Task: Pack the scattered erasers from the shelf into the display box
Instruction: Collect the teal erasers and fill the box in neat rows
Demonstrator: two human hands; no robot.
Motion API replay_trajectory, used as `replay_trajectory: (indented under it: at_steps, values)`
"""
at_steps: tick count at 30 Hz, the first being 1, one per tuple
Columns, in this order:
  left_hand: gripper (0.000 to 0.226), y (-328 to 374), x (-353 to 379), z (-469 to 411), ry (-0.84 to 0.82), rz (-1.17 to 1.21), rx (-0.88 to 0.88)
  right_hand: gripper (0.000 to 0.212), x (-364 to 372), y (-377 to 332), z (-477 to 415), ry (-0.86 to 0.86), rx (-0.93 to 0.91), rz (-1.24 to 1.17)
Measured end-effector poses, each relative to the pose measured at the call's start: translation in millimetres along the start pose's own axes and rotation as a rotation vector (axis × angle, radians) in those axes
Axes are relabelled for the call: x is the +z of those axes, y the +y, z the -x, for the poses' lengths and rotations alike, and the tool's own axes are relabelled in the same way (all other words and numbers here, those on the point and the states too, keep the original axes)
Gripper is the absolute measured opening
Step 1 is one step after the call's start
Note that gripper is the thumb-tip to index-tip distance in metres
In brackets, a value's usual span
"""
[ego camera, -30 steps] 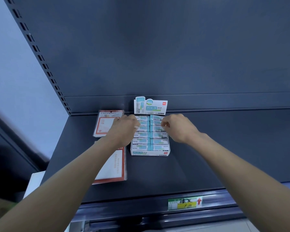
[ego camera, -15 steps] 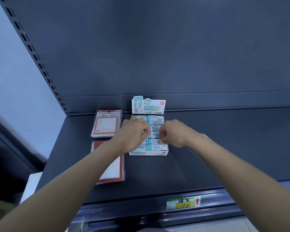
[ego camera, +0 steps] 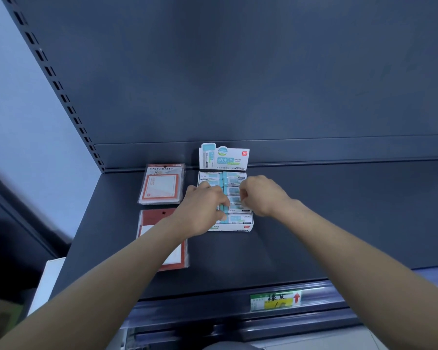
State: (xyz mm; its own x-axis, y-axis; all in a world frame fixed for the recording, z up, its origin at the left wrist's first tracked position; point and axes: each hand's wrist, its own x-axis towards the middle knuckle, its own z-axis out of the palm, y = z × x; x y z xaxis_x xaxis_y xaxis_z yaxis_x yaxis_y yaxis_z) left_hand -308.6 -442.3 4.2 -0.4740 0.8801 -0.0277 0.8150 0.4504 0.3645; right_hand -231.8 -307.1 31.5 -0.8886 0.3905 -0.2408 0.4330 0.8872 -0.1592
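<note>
Both hands over the display box [ego camera: 238, 226], mid-shelf [ego camera: 339, 223], header card at the far end. Long axis of box running away from the body; erasers [ego camera: 234, 176] in two columns, each lying crosswise. Left hand [ego camera: 204, 210] curled on the left column, pinching something teal, likely an eraser. Right hand [ego camera: 259, 195] curled over the right column; grip unclear. Each hand directly above its own column. No loose erasers visible on shelf.

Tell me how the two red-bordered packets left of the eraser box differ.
The far packet lies fully in view, "UNIVERSITY" printed along its top; the near packet is partly covered by the left forearm, with no print visible. The far one's border looks paler orange-red, the near one's deeper red. Both lie flat, clear-wrapped, each with a hang hole.
</note>
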Motion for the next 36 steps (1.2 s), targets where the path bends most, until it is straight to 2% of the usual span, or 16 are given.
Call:
replay_trajectory:
  at_steps: [5, 8, 12, 17, 30, 32, 34, 36]
  values:
    - [0.027, -1.8, -1.7, 2.5, -0.072, -0.111, 0.060, 0.010, -2.3, 2.8, 0.7, -0.008, 0.003, -0.036]
    - [0.028, -0.9, 0.6, -0.9, -0.048, -0.201, 0.066, 0.012, -1.0, 2.7, 1.3, 0.048, 0.023, -0.045]
    - [0.026, 0.8, -1.4, -3.9, -0.060, -0.130, 0.044, 0.003, -1.8, 2.6, 3.5, 0.014, 0.025, -0.075]
    - [0.024, -6.6, -11.1, 0.1, -0.040, 0.016, -0.026, 0.015, -1.2, -1.3, 7.9, -0.073, 0.010, -0.048]
    - [0.032, -3.9, -10.5, 9.4, 0.052, 0.001, -0.050, 0.016, -6.9, -2.5, 6.9, -0.103, -0.030, -0.049]
    - [0.039, -3.4, -9.1, 7.8, 0.028, -0.017, -0.023, 0.015, -19.6, 0.4, 11.0, -0.068, -0.019, -0.044]
    - [0.049, -0.6, -5.7, 5.4, -0.044, -0.092, 0.011, 0.028, -32.1, 2.8, 16.4, -0.023, 0.017, -0.086]
    - [0.054, 3.3, -2.6, 2.4, -0.116, -0.176, 0.030, 0.019, -37.3, 6.8, 18.5, 0.018, 0.035, -0.107]
